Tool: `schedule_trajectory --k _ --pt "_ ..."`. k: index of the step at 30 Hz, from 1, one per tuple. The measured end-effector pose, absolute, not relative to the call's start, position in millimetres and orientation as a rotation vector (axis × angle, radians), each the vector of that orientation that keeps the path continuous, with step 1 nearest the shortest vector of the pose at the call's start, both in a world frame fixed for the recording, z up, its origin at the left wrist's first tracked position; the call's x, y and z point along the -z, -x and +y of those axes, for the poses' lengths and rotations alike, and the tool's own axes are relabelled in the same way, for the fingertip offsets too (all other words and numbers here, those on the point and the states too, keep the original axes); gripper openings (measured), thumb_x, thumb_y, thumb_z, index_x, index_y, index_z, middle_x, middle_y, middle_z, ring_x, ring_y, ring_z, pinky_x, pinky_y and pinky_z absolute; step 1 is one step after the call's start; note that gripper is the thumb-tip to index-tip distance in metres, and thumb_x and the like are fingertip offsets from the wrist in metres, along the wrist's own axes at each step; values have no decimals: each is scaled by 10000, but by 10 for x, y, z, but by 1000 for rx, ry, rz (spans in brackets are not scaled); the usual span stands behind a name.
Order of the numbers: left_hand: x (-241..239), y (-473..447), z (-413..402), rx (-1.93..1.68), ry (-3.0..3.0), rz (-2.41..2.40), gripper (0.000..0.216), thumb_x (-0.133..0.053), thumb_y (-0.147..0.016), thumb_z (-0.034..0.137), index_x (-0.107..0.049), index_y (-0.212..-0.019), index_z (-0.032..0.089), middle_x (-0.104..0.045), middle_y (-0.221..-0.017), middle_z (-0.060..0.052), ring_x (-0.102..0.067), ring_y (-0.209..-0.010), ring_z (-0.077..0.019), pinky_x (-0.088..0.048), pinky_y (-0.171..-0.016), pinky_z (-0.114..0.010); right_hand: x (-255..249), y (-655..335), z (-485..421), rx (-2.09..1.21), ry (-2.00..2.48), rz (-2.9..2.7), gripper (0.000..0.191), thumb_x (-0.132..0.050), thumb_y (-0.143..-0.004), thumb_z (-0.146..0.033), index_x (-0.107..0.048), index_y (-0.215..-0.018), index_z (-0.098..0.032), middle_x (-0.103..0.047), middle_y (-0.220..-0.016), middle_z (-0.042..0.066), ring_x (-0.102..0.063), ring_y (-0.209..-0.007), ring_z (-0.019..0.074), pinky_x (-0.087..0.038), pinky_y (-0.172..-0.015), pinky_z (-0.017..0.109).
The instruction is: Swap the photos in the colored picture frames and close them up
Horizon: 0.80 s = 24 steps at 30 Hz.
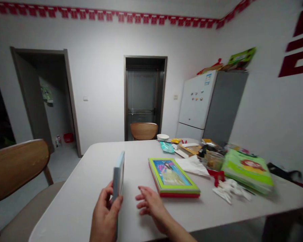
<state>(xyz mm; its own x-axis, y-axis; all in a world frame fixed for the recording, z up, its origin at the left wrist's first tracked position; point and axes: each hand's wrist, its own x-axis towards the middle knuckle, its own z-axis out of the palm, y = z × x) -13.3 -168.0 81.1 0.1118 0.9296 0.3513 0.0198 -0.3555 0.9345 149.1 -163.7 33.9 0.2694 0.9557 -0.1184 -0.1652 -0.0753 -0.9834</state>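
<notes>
My left hand (106,213) grips a thin light-blue framed board (119,174), held upright on its edge over the white table (91,174). My right hand (149,205) rests on the tabletop just right of it, fingers spread and holding nothing. Beside the right hand lies a stack of flat frames (173,177) with a green-bordered picture on top and a red one underneath.
Further right are white paper (193,165), a glass jar (214,160), green books (247,168), small white wrappers (229,190) and a white bowl (163,136). Wooden chairs stand at the left (17,164) and far end (143,130). A fridge (204,104) is behind.
</notes>
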Motion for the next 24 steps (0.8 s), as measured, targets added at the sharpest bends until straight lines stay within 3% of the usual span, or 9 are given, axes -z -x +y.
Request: schedule_trajectory --k 1,3,6,10,14,18,24 --pt "-914 49 -1709 -1388 -1393 923 310 -536 -695 438 -488 -861 180 -611 -917 -73 -573 -877 -266 -478 -728 -375 -332 -1378 -1694 -1330 1175 -753 503 -497 -644 -547 -456 -1018 -214 -577 -719 21 -534 -491 110 -399 -417 234" --pt "-1036 -138 -1741 -1406 -1221 817 396 -572 -664 459 -465 -914 171 -611 -875 -56 -585 -838 -250 -487 -705 -356 -371 -1252 -1754 -1408 932 -649 546 -508 -664 -515 -367 -1126 -261 -601 -762 11 -562 -560 114 -417 -473 235" --pt "-1094 -394 -1694 -1477 -1212 655 470 -636 -631 377 -430 -1010 191 -585 -948 -39 -557 -904 -214 -460 -774 -323 -555 -1489 -1748 -1180 927 -629 605 -543 -677 -376 -267 -1207 -277 -614 -780 -14 -575 -623 118 -433 -530 231" --pt "-1038 -698 -1480 -1336 -1214 568 568 -634 -647 310 -362 -1134 209 -573 -974 -35 -564 -874 -181 -450 -789 -331 -885 -2372 -1683 -729 1356 -830 459 -438 -755 -212 -322 -1197 -175 -592 -767 5 -556 -610 112 -456 -552 248" --pt "-790 -1117 -1288 -1095 -1311 636 577 -622 -652 306 -372 -1144 139 -576 -990 -83 -568 -875 -185 -436 -813 -326 -1064 -3125 -1651 -611 1495 -814 304 -463 -794 -296 -475 -1058 -146 -541 -994 48 -544 -807 145 -466 -674 320" --pt "-496 -1531 -1161 -1015 -1639 829 526 -520 -729 357 -355 -1174 131 -570 -1027 -114 -554 -927 -213 -424 -827 -344 -1018 -3521 -1626 -519 1596 -780 317 -461 -791 -333 -500 -1036 -135 -513 -1054 33 -515 -907 204 -442 -754 370" --pt "-254 -1754 -1023 -923 -1854 978 496 -562 -676 374 -450 -1111 163 -520 -1121 -98 -458 -1054 -281 -324 -916 -418 -757 -3808 -1548 -463 1680 -792 310 -456 -802 -305 -492 -1040 -109 -513 -1052 28 -505 -911 207 -426 -766 363"
